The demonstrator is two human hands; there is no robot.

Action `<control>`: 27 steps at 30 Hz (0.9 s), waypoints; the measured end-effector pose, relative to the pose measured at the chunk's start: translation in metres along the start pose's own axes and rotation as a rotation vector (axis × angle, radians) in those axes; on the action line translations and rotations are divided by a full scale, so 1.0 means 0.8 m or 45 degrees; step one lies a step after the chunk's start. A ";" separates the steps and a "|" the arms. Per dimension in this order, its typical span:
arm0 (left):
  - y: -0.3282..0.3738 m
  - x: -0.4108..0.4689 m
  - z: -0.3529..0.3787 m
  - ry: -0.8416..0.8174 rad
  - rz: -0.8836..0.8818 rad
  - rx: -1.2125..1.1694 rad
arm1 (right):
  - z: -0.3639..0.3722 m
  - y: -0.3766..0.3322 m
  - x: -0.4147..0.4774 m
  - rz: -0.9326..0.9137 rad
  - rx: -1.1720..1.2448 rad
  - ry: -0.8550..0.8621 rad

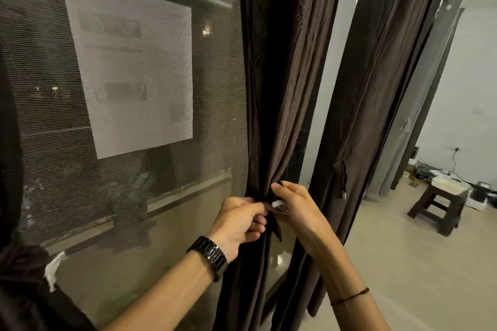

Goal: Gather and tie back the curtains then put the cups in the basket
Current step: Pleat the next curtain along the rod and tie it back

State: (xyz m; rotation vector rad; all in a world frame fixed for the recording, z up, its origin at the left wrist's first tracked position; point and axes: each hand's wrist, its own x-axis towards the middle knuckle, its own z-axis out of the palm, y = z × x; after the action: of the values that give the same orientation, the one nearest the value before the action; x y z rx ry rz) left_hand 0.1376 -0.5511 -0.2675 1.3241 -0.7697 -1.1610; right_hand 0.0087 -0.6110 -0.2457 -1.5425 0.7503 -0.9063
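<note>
Beside the mesh window [134, 169], the gathered curtain [271, 115] runs twelve to six; left hand [236, 220] pinches its tie [276, 231] from nine o'clock, right hand [298, 209] from three, equally near.

This looks like a sparsely furnished room in a home. Long dark brown curtains [290, 88] hang beside a tall glazed door covered by a mesh screen [121, 75] at left. A beige floor [403, 263] runs to a plain white wall [473, 88] at right, where a dark stool [438, 207] stands near loose cables [430, 166] and a wall socket [456, 148].
</note>
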 end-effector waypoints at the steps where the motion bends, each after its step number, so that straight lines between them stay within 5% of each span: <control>1: -0.004 0.001 0.002 0.033 0.013 -0.019 | -0.001 0.000 -0.001 0.004 -0.008 0.022; 5: -0.011 0.001 0.005 -0.008 0.009 -0.077 | -0.004 -0.003 -0.009 0.009 -0.038 0.036; 11: -0.013 0.006 0.012 -0.114 -0.056 -0.538 | 0.010 0.031 -0.030 -0.405 -1.122 0.540; 15: -0.009 0.008 0.029 -0.036 -0.054 -0.658 | 0.029 0.053 -0.045 -0.434 -1.318 0.726; 22: -0.008 0.013 0.035 -0.015 -0.081 -0.734 | 0.029 0.060 -0.051 -0.393 -1.470 0.613; 27: -0.013 0.019 0.040 0.024 0.071 -0.602 | -0.005 0.056 -0.046 -0.468 -1.278 0.228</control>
State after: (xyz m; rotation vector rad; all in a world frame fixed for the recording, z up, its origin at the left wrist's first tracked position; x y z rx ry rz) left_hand 0.1100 -0.5741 -0.2758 0.9119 -0.4746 -1.1939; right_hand -0.0124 -0.5883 -0.2947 -2.5626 1.1717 -0.9967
